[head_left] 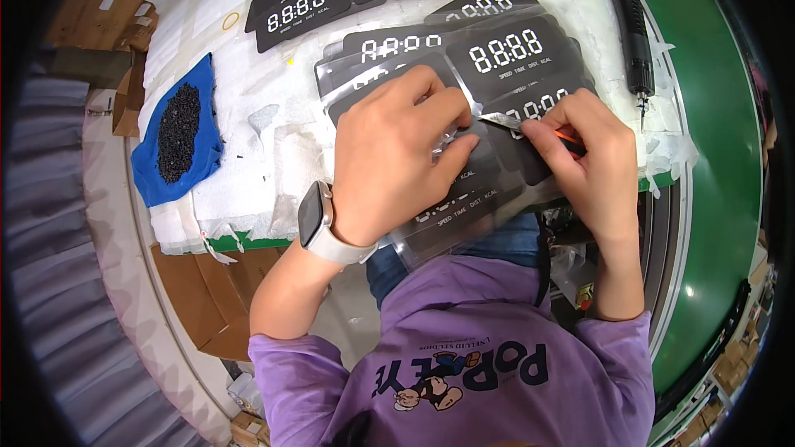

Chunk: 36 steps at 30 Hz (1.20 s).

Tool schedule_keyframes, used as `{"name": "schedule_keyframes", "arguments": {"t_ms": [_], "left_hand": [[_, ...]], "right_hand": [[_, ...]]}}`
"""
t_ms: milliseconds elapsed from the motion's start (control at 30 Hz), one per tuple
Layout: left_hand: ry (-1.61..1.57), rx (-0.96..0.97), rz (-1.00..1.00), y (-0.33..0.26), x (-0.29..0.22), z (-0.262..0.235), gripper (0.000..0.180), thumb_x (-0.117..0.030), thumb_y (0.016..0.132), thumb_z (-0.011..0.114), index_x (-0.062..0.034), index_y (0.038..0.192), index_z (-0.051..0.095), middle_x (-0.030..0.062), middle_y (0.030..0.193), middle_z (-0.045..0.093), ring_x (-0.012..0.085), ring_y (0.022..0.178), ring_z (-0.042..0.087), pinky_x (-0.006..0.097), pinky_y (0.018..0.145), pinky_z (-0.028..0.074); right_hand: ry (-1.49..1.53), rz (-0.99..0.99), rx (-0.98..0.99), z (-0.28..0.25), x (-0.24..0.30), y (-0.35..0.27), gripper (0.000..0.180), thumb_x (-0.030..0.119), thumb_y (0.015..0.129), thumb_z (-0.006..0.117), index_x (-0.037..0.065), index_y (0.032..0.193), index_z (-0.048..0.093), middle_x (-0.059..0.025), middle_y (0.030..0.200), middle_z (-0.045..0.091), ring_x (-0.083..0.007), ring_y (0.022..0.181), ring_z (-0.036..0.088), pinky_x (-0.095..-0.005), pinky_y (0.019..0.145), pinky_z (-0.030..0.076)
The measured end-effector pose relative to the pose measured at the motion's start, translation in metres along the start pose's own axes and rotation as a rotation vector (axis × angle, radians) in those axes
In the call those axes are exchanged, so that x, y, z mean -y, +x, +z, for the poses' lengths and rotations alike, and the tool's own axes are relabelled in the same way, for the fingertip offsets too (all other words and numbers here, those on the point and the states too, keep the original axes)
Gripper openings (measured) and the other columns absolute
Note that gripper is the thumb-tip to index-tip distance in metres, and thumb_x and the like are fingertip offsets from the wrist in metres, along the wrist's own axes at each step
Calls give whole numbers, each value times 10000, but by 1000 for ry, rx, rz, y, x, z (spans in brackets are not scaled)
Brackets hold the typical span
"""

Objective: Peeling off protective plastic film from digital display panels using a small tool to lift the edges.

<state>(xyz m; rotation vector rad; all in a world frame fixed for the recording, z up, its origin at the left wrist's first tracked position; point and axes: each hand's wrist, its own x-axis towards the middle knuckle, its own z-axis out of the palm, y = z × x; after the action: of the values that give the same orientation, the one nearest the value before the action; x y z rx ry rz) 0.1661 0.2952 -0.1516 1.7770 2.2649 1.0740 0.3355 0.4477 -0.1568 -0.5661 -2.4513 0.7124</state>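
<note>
My right hand (586, 153) is closed around a utility knife with an orange and black handle (571, 142). Its bare blade (500, 121) points left, over a sheet of black display panels (505, 54) with white digit segments and clear film. Across that sheet lies my left hand (402, 153), fingers bent, thumb and forefinger closing on shiny clear film close to the blade tip. Much of the sheet under this hand is hidden. Its lower part (451, 228) hangs past the table's near edge, towards my lap.
More black panels (319, 4) lie stacked at the back. A blue cloth (209, 145) at the left holds a heap of small black bits (178, 128). A black electric screwdriver (633, 33) with a cable lies at the right, on the white-covered table (265, 87). Below stands a cardboard box (195, 298).
</note>
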Motion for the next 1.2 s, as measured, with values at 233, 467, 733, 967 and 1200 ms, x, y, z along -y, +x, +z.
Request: {"name": "schedule_keyframes", "arguments": {"t_ms": [233,467,733,967,1200], "left_hand": [[37,-55,39,-2,2,5,158,-128,743,794,-98,814,656,47,814,586,281,735,639,398,602,499],[48,-39,12,0,-1,4,160,-98,739,803,-90,828,671,50,831,610,278,742,649,382,624,510],[10,-39,55,0,-5,4,199,-13,733,799,-83,881,685,44,936,649,265,791,660,369,668,519],[117,125,157,3,-6,-8,178,-12,762,743,-47,860,600,63,921,644,304,806,639,383,676,515],[-8,293,168,-36,-9,-90,160,28,745,681,-19,846,566,116,805,591,314,718,590,384,645,480]], "right_hand": [[-129,-10,22,1,6,0,202,158,839,793,60,783,626,-76,730,566,-313,593,610,-403,521,461],[-166,-138,38,0,4,1,169,123,819,779,64,788,624,-76,747,546,-320,568,598,-419,504,471],[-184,-293,14,5,-5,-5,166,134,814,789,83,809,631,-56,770,540,-288,556,607,-385,488,474],[-182,-245,30,9,4,-1,160,133,850,742,149,1008,759,-31,790,577,-277,545,612,-395,492,484],[-164,-174,66,7,5,7,139,142,885,679,146,990,770,-34,754,589,-294,557,623,-398,494,480]]}}
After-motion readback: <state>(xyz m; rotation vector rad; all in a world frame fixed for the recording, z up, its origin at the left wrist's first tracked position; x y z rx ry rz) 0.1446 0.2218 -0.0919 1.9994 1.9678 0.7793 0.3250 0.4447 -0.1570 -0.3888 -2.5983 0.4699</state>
